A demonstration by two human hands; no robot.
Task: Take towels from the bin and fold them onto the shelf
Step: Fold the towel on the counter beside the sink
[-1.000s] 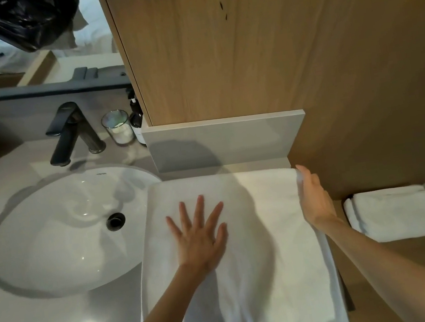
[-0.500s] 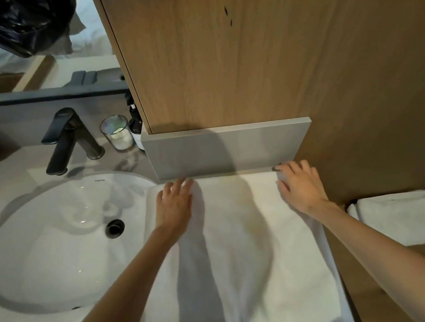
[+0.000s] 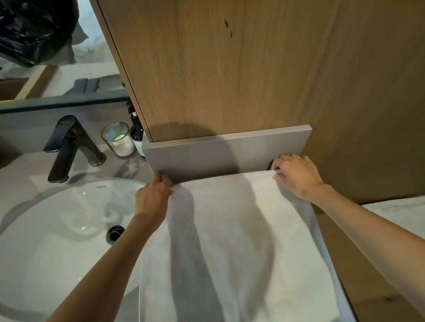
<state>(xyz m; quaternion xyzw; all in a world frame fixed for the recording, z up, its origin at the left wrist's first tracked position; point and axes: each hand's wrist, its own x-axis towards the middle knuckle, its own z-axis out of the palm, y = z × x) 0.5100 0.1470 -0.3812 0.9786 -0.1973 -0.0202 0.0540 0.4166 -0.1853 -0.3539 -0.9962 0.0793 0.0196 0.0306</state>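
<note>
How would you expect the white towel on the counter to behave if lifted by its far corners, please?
Probably floppy: the towel lies in soft wrinkles. Likely light: the left hand and right hand each just pinch a far corner. It would probably sag between them.

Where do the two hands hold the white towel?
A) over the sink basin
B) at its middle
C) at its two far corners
C: the left hand and the right hand each pinch a far corner of the towel, beside the grey panel.
</note>
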